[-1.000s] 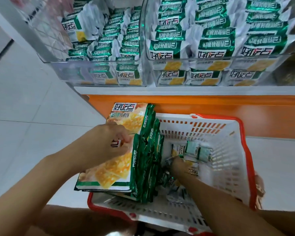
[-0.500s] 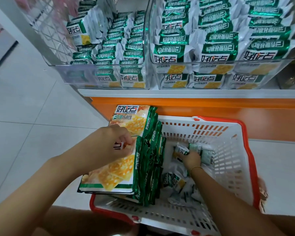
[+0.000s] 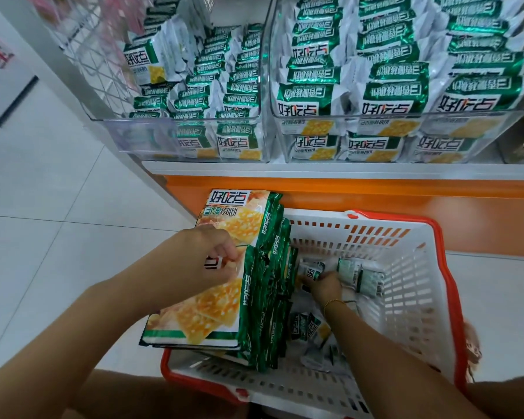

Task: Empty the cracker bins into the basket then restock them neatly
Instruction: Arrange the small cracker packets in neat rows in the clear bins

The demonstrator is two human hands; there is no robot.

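The basket [image 3: 406,297], white lattice with a red rim, sits low in front of the person, just near of the orange panel [image 3: 375,201] under the shelf [image 3: 315,170]; a stack of large cracker bags [image 3: 212,316] fills its left side, tilted, with green edges pointing down into the basket and the printed face jutting out over the left rim. The left hand [image 3: 212,261] lies on that top face, fingers curled tight and gripping the stack near its middle. The right hand [image 3: 324,287], a thin bracelet [image 3: 333,303] at the wrist, reaches down into the basket just right of the stack; its fingers are bent around a small packet [image 3: 310,272] and seem to hold it, though the fingertips are partly hidden. More loose packets [image 3: 362,275] lie just right of that hand against the far right wall, and a few others are scattered on the basket floor nearer the person.

Up on the shelf, two clear bins stand side by side; the left bin [image 3: 139,137] holds rows of small green-and-white packets standing on end, with one packet propped higher at its left; the right bin [image 3: 342,128] is packed in tidy rows, labels facing near. Pale floor [image 3: 58,207] tiles spread away to the left.
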